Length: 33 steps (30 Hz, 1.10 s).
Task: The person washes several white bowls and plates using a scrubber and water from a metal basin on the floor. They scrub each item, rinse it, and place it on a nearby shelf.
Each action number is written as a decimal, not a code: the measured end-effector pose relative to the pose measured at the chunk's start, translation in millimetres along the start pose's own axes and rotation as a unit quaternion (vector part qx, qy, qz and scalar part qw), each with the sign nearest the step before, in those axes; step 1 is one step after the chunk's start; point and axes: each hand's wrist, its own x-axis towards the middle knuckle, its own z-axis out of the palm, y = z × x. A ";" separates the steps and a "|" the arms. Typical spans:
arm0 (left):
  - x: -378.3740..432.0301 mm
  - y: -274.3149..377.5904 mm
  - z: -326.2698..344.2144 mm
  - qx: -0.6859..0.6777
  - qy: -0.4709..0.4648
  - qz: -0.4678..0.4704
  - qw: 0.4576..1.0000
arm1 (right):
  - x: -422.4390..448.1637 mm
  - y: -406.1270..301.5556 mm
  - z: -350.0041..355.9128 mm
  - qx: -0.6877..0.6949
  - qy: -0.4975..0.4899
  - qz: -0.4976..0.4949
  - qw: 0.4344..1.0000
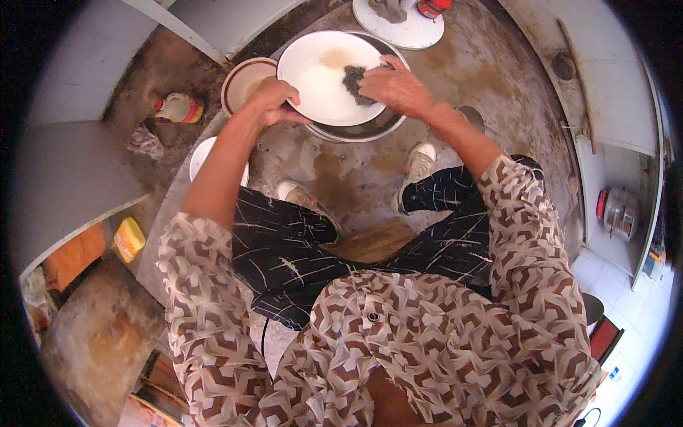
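My left hand (271,101) grips the left rim of a large white plate (309,85), thumb on top and fingers underneath. The plate is tilted over a round metal basin (368,132), whose far and near edges show around it. A dark grey scouring pad (353,85) lies against the plate's right half, held under the fingers of my right hand (397,88). A pale brown stain shows on the plate near the pad. What the basin contains is mostly hidden by the plate.
Left of the basin are a brown-rimmed plate (233,88) and a white bowl (203,157). A jug with a red cap (179,108) and a crumpled plastic bag (145,141) lie farther left. A white round stool top (392,33) bears a red-lidded jar (431,7). My shoes flank the wet floor.
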 end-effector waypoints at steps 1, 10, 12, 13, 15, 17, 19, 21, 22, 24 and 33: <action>1.3 -1.0 -2.5 0.000 0.000 -0.001 1.000 | -2.2 0.2 1.4 0.001 0.000 0.000 1.000; 0.6 -28.3 4.6 -0.125 0.058 0.048 0.989 | 25.3 -36.3 -5.7 0.104 -0.099 0.064 0.988; 7.8 -37.4 3.3 -0.146 0.078 0.041 0.985 | 34.5 -43.8 -10.9 0.104 -0.115 0.101 0.983; 10.2 -36.9 4.1 -0.167 0.095 0.032 0.981 | 35.9 -46.5 -6.7 0.101 -0.114 0.099 0.983; 10.0 -36.4 1.8 -0.178 0.090 0.035 0.979 | 38.2 -54.2 3.8 0.135 -0.077 0.155 0.976; 10.8 -33.6 -3.4 -0.155 0.074 0.024 0.985 | 39.9 -56.6 2.4 0.155 -0.127 0.176 0.964; 7.2 -24.0 2.1 -0.131 0.113 0.020 0.985 | 36.9 -56.7 4.8 0.265 -0.108 0.189 0.939; 2.6 -15.6 13.7 -0.035 0.156 0.034 0.986 | 27.4 -36.7 3.7 0.309 -0.164 0.210 0.913; 4.9 -13.5 13.0 -0.033 0.158 0.036 0.986 | 21.0 -25.2 6.1 0.324 -0.164 0.241 0.900; 17.2 -18.0 4.5 0.203 0.267 0.172 0.926 | 15.8 -7.3 9.1 0.306 -0.219 0.316 0.871; 70.7 -22.8 22.5 0.454 0.316 0.264 0.790 | -2.7 4.3 102.9 0.099 -0.103 0.588 0.796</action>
